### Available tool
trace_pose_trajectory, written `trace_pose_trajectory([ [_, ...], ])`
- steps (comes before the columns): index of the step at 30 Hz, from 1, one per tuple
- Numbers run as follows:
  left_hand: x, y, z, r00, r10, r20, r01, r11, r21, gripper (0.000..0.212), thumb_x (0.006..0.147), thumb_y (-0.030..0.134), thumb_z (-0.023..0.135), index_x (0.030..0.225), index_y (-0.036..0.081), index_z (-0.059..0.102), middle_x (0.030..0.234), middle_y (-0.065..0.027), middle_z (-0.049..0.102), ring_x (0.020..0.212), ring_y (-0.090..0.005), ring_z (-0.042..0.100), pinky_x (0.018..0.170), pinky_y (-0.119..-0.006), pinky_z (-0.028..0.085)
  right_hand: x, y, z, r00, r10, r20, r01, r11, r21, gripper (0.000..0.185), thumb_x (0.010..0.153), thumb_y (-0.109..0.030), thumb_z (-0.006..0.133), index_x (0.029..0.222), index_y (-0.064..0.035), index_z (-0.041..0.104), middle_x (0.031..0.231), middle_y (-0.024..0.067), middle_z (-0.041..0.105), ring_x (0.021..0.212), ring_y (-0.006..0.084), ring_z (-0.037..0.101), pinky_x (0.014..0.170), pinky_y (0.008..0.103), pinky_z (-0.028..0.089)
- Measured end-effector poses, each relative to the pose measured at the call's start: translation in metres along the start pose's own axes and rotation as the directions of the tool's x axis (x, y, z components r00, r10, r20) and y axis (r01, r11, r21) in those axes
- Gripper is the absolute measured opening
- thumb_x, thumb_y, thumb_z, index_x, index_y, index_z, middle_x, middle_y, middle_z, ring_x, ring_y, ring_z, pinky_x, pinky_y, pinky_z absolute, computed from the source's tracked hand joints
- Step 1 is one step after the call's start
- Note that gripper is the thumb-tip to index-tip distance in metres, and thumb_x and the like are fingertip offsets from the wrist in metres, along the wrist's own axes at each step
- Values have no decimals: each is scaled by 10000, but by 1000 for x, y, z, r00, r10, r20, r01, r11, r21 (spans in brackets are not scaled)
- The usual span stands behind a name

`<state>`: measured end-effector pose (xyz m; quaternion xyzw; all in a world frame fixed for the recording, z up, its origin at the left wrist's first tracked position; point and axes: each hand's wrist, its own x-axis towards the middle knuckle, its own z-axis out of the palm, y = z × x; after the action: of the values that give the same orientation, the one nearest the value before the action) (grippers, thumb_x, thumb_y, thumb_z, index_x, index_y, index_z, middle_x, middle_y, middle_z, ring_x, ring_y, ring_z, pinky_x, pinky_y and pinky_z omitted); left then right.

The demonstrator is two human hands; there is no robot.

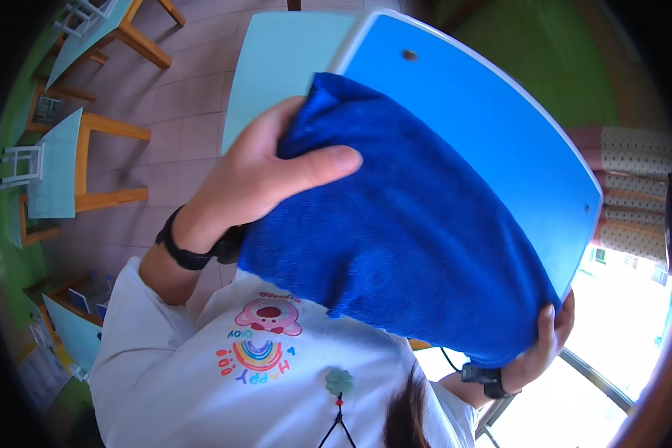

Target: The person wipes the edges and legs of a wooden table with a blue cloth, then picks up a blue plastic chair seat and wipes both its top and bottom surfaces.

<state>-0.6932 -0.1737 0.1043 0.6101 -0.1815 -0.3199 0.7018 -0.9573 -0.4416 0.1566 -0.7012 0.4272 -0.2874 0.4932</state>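
Note:
A dark blue cloth (386, 224) hangs spread between both hands, covering the near part of a lighter blue panel (453, 112) with a pale rim. My left hand (274, 162) grips the cloth near its upper left corner, thumb on top and fingers hidden behind it. At the lower right, my right hand (543, 336) grips the cloth's other end beside the panel's corner; part of this hand is covered by the cloth. Whether either hand also holds the panel cannot be told. Each wrist wears a black strap with a small device.
Beyond the panel at the upper left is a pale tabletop (280, 67). Wooden-legged tables (59, 168) and small white stools (22, 167) stand along the left on a tiled floor. Dotted curtains (633, 190) hang at the right above a bright window or glass door (616, 319).

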Motion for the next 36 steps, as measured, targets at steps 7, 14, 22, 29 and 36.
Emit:
trace_pose_trajectory([
  [7, -25, 17, -73, 920, 39, -390, 17, 990, 139, 725, 801, 476, 738, 1276, -24, 514, 1117, -157, 638, 973, -232, 644, 829, -308, 537, 83, -13, 115, 857, -128, 498, 80, 990, 117, 601, 789, -333, 762, 1165, 74, 529, 960, 171, 660, 815, 206, 664, 734, 291, 559],
  [14, -18, 16, -96, 802, 9, -598, 128, 974, 187, 768, 812, 505, 709, 1303, -42, 487, 1143, -186, 619, 991, -235, 639, 857, -308, 522, 134, -28, 199, 750, -136, 648, 8, 981, 195, 515, 753, -246, 836, 1086, 43, 571, 910, 85, 652, 814, 123, 607, 786, 226, 466],
  [22, 16, 7, -123, 768, -59, -638, 131, 989, 67, 708, 822, 435, 716, 1303, -30, 484, 1166, -181, 616, 1001, -234, 634, 867, -329, 522, 162, -40, 257, 705, -61, 706, -29, 993, 115, 531, 751, -210, 842, 1097, 69, 553, 920, 108, 657, 801, 124, 615, 744, 233, 496],
  [29, 40, -2, -155, 813, -64, -579, 132, 988, 76, 663, 833, 411, 716, 1281, -26, 498, 1136, -178, 627, 973, -225, 640, 847, -334, 529, 156, -33, 271, 756, -33, 654, -50, 993, 108, 573, 733, -226, 858, 1105, 78, 546, 933, 116, 660, 825, 136, 626, 779, 251, 512],
  [36, 53, -5, -168, 845, -85, -528, 167, 980, 110, 729, 809, 461, 726, 1288, -34, 487, 1129, -200, 626, 985, -246, 643, 842, -345, 536, 147, -23, 267, 800, -5, 599, -82, 990, 118, 553, 729, -209, 858, 1095, 72, 552, 925, 115, 659, 822, 141, 623, 782, 256, 512],
])
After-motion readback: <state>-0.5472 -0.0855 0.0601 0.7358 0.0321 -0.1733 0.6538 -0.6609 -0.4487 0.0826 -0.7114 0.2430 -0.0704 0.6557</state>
